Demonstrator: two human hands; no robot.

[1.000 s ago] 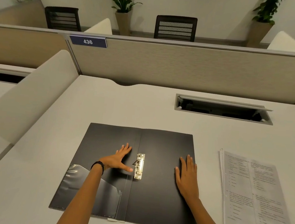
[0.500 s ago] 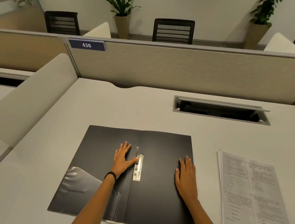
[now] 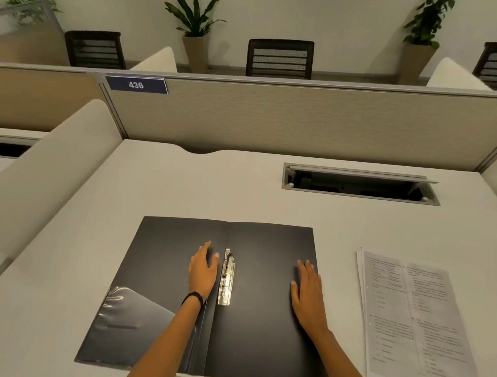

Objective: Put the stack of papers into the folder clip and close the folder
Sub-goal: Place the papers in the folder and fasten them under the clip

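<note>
Now that the left hand point(image 3: 203, 270) has turned straight and lies flat beside the clip point(image 3: 226, 278), both hands, right hand point(image 3: 307, 294) too, hold nothing; the folder point(image 3: 259, 324) is open mid-frame, papers point(image 3: 409, 322) waiting right on the worktop point(image 3: 181, 188).

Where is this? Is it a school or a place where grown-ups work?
Probably an office: a desk boxed in by a divider wall with number sign 436, and office chairs behind.
</note>
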